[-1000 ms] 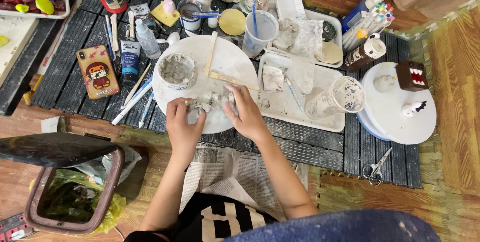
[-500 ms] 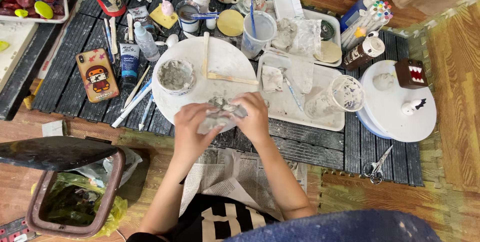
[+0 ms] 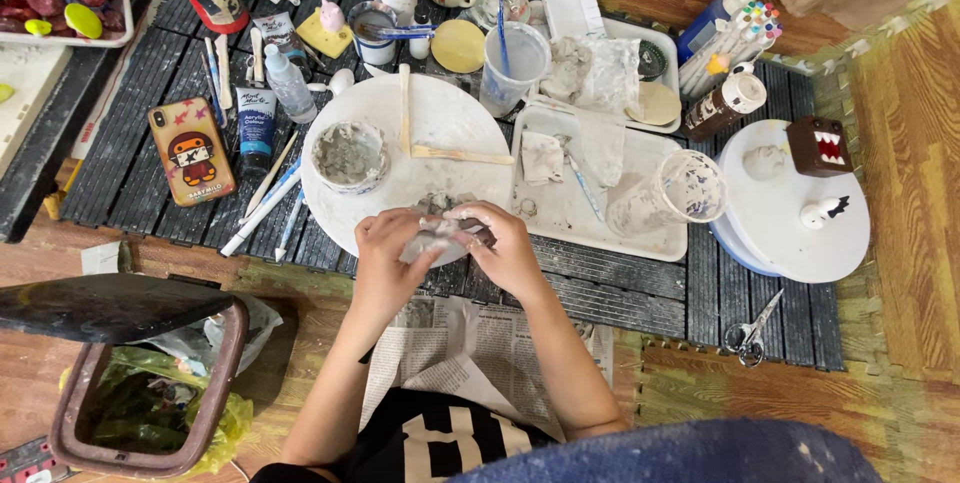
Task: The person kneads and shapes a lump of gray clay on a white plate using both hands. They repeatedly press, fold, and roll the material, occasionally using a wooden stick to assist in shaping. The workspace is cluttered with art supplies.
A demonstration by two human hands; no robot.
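working a pale grey lump of clay [image 3: 440, 233] over the near edge of the round white board [image 3: 440, 123], the left hand [image 3: 385, 253] and right hand [image 3: 505, 248] are brought together, both closed around the lump with fingertips pressing into it from either side. the clay sits between the palms, just above the board's rim and near the edge of the dark slatted tabletop [image 3: 130, 143].

to do this well, it seems wise to keep the pressure even from both sides so the piece doesn't tear or thin out on one face, and to keep it over the board so crumbs land there and not on the newspaper [image 3: 500, 343] in the lap. the small bowl of grey slip [image 3: 348, 155] stands just beside the left hand, on the board; a dab from it would likely help if the surface cracks. the wooden sticks [image 3: 440, 138] lie on the board beyond the hands. the plastic cup [image 3: 665, 198] lying tipped on the white tray [image 3: 580, 223] is close to the right elbow's path, so movements there should stay small.
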